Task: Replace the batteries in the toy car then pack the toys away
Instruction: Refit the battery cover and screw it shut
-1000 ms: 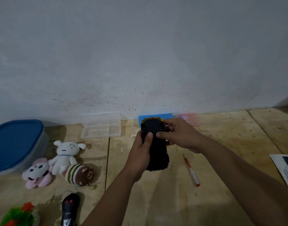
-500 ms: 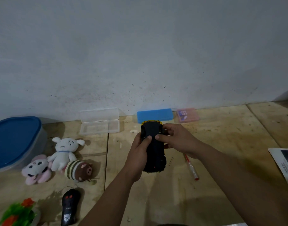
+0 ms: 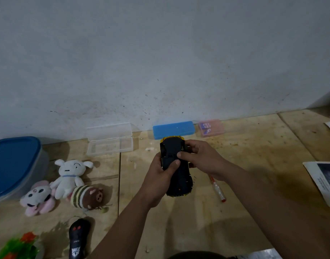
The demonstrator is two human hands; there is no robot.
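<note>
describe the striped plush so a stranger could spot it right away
Start at the blue-lidded tub on the left. Three plush toys lie just right of it; the striped plush is rightmost, the only brown one, banded cream and brown, unlike its white and pink neighbours.

Toy car (image 3: 176, 171): underside black, yellow trim at front & rear edges. Remote (image 3: 78, 238) nr front edge of floor: black w/ red buttons, white marking at base. Container (image 3: 12, 165) at left edge: blue lid, translucent grey body. Plush dog (image 3: 69, 176): white, blue collar. Plush (image 3: 38, 198): pink & white, black eyes. Plush (image 3: 87, 197): brown, cream/olive stripes. Case (image 3: 110, 139) nr wall: clear. Box (image 3: 173, 129) at wall: bright blue. Box (image 3: 212, 128): translucent pink. Screwdriver (image 3: 217, 189): clear handle, red tip. Plant toy (image 3: 18, 245), front-left corner: green w/ orange-red. Floor (image 3: 254, 156): pale tan wood grain. Wall (image 3: 160, 53): grey-white, dark specks.
</note>
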